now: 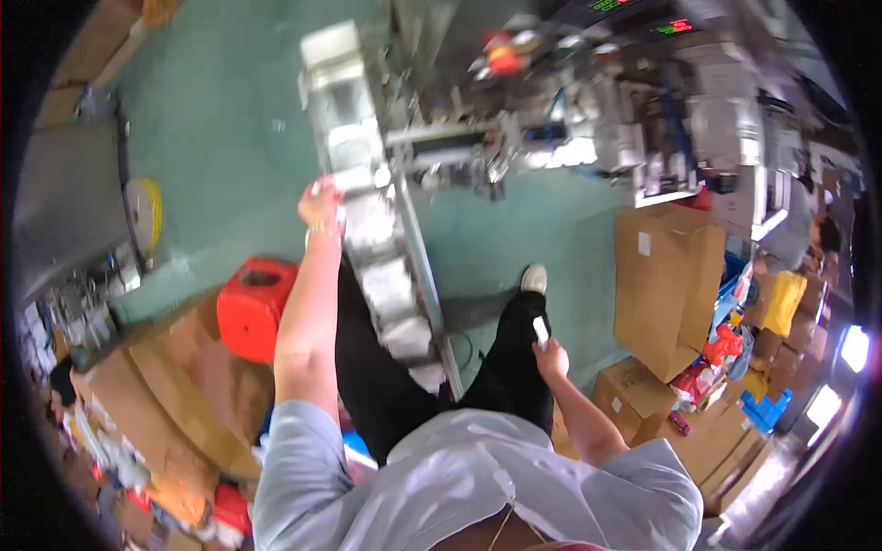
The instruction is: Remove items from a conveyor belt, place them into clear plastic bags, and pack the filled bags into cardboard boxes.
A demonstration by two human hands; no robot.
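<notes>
A narrow inclined conveyor (397, 266) runs between my legs and away to the far left, lined with white packets (371, 220) in a row. My left hand (320, 204) is at the conveyor's left edge, beside the packets. Its fingers are blurred, so whether they grip anything is unclear. Lower down on the right, my right hand (551, 360) is closed around a small white flat object (540, 331), held upright near my right leg. Blur hides what kind of thing it is.
A red plastic stool (257, 308) stands left of my left forearm. Metal machinery (496, 138) joins the conveyor on its right side. Cardboard boxes (666, 285) are stacked at the right, with more cardboard (184, 386) at the lower left. A yellow-rimmed reel (144, 216) is at the far left.
</notes>
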